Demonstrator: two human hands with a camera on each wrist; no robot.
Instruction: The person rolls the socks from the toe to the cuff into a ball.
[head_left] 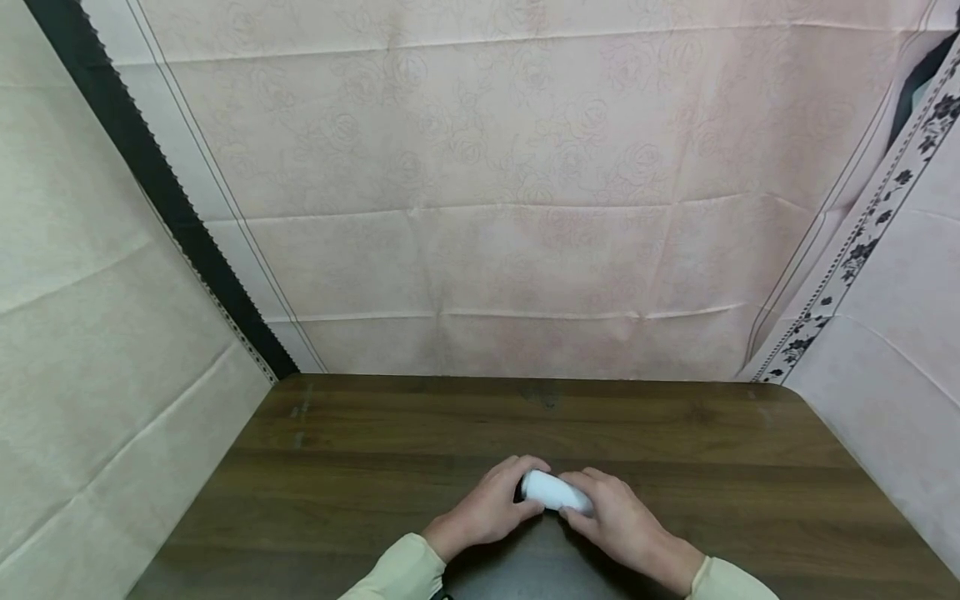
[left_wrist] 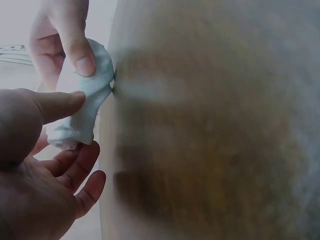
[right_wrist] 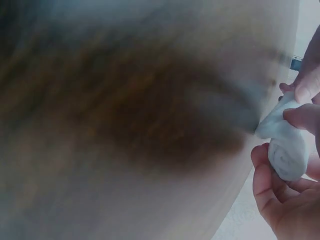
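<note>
A white cloth (head_left: pixel 557 492), rolled into a short thick roll, is held between both hands at the table's near side. My left hand (head_left: pixel 491 507) grips its left end, thumb on the near side and fingers beyond. At the other end my right hand (head_left: pixel 621 521) holds it the same way. In the left wrist view both thumbs press on the roll (left_wrist: pixel 90 107), close to each other. The right wrist view shows the spiral of wound layers at one end of the cloth (right_wrist: pixel 287 157), with a narrower part leading to the left hand's fingertips.
The brown wood-grain table (head_left: pixel 375 433) spreads beneath and beyond the hands. Pale, creased fabric curtains (head_left: pixel 525 208) enclose it at the back and both sides. A black strip (head_left: pixel 165 192) runs down the left corner, and a flower-patterned border (head_left: pixel 862 250) lines the right one.
</note>
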